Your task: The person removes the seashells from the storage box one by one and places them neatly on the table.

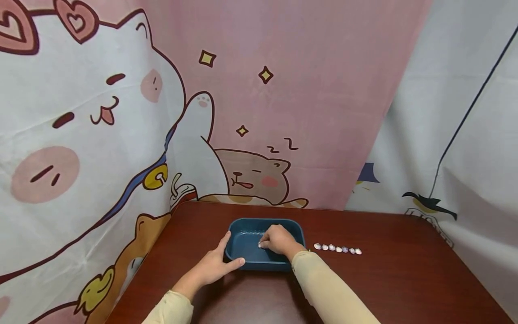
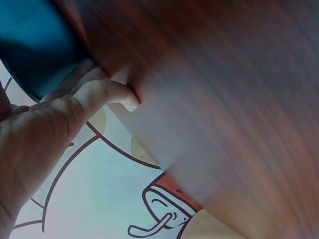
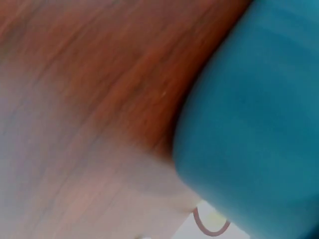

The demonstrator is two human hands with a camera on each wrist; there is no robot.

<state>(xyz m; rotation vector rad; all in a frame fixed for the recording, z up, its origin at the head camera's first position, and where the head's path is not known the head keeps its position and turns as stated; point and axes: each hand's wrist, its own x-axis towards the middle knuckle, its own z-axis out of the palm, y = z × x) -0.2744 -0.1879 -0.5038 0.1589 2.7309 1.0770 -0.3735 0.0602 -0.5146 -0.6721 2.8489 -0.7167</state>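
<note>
A blue rectangular dish point(image 1: 265, 266) sits on the table in the head view. My left hand point(image 1: 212, 266) steadies its left front corner, with the thumb stretched along the front and the fingers along the left side. In the left wrist view this hand point(image 2: 65, 112) lies beside the dish point(image 2: 37, 45). My right hand point(image 1: 280, 240) reaches down inside the dish and pinches a small whitish shell point(image 1: 260, 245) close to the dish floor. Only the outer wall of the dish point(image 3: 254, 124) fills the right wrist view; the right hand is out of sight there.
A row of several small white and purple shells point(image 1: 332, 247) lies on the dark red-brown table point(image 1: 388, 270), right of the dish. A pink and white cartoon curtain point(image 1: 315, 112) hangs behind and along the sides of the table.
</note>
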